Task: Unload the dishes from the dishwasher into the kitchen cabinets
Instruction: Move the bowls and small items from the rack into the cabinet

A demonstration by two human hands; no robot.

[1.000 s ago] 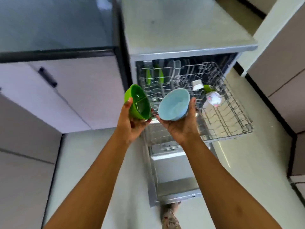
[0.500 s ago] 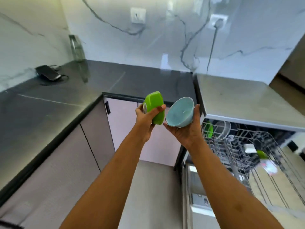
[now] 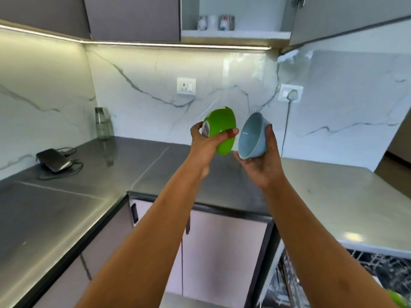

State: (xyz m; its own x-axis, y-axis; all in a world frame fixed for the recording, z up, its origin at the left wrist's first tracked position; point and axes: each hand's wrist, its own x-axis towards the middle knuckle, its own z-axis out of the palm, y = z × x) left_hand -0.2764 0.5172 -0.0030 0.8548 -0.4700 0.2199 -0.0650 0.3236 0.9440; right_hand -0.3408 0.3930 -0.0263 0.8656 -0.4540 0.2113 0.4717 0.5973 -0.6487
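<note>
My left hand (image 3: 205,144) grips a green bowl (image 3: 222,130) turned on its side, its labelled underside facing me. My right hand (image 3: 261,164) holds a light blue bowl (image 3: 252,138), tilted with its opening to the left. Both bowls are raised in front of the marble backsplash, almost touching. An upper cabinet (image 3: 235,34) stands open above them, with several mugs (image 3: 216,22) on its shelf. The dishwasher rack (image 3: 364,270) shows at the bottom right corner.
A dark L-shaped countertop (image 3: 93,196) runs below, carrying a black device with cables (image 3: 54,163) and a glass bottle (image 3: 102,123) in the left corner. Two wall sockets (image 3: 186,86) sit on the backsplash; a cord hangs from the right one. The open cabinet door (image 3: 347,16) juts out at upper right.
My view has swung up from the dishwasher to the backsplash and upper cabinet. Both hands have lifted the bowls higher, and the green bowl has turned its underside toward me.
</note>
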